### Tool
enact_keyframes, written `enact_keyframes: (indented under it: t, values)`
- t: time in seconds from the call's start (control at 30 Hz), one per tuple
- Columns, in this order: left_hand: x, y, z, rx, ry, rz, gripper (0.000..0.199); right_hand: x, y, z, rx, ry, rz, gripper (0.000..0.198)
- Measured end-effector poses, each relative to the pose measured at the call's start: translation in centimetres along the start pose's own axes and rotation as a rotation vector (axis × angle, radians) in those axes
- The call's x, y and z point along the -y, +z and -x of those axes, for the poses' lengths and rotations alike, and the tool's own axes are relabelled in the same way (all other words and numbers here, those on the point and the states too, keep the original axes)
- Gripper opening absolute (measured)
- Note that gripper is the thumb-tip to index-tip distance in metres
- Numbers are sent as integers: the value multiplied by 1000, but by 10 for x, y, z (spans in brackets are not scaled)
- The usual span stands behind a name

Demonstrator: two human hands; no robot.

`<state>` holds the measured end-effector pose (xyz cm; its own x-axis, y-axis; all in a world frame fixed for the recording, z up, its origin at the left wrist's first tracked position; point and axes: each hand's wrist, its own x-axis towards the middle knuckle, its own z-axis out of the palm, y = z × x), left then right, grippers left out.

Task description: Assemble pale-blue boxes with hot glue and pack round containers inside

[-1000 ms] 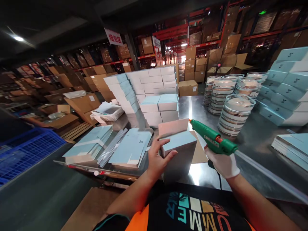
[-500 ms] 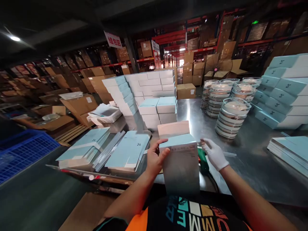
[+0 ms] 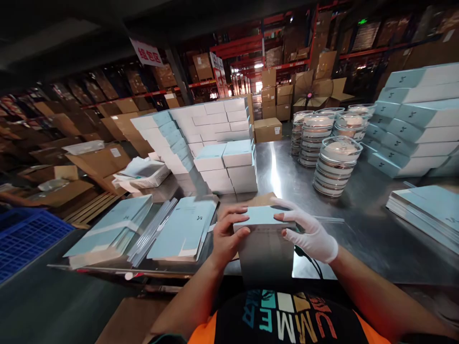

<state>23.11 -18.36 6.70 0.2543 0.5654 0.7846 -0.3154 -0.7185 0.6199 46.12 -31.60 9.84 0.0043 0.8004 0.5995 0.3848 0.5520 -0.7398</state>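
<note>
A cardboard box (image 3: 266, 253) stands upright in front of my body, with a light blue top strip and a shaded front panel. My bare left hand (image 3: 229, 231) grips its upper left corner, thumb on the near face and fingers over the top. On the upper right corner, my right hand (image 3: 311, 235), in a white glove with bare fingertips, holds it the same way. A brownish panel (image 3: 263, 199) shows behind the top edge. Flat blue cartons (image 3: 186, 224) lie left of my left hand. A black cord (image 3: 312, 263) runs below my right hand.
Stacked blue-and-white boxes (image 3: 218, 122) stand behind, and more boxes (image 3: 416, 124) rise at right. Clear round containers (image 3: 335, 167) are piled on the metal table (image 3: 362, 229). Clear strips (image 3: 152, 231) lie between flat carton piles. A white basket (image 3: 147, 176) sits at back left.
My right hand has moved left onto the box's upper right corner. The pale panel standing above the box has lowered behind it. The green object by my right hand is largely hidden.
</note>
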Motion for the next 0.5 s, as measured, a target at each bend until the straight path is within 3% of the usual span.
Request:
enact_keyframes:
  t: [0.1,0.2,0.23,0.3,0.37,0.43,0.5]
  values:
    - [-7,-16,-16,116,104,-83,23,5,3,-4,15,-93,24,20]
    - [-28,-26,-34,356,160,-334,25,9,15,-10,68,-156,132,26]
    - [-36,-27,-38,453,172,-428,33,8,20,-12,117,-185,162,34]
    - [-53,-28,-43,632,160,-551,52,3,25,-21,249,-233,166,68]
    - [-63,-31,-43,728,118,-588,63,-9,13,-39,324,-196,123,98]
    - [-64,-41,-41,606,54,-629,63,-27,-24,-65,223,-52,185,98]
    - [-57,-56,-38,239,-12,-613,75,-47,-79,-94,-118,161,549,84]
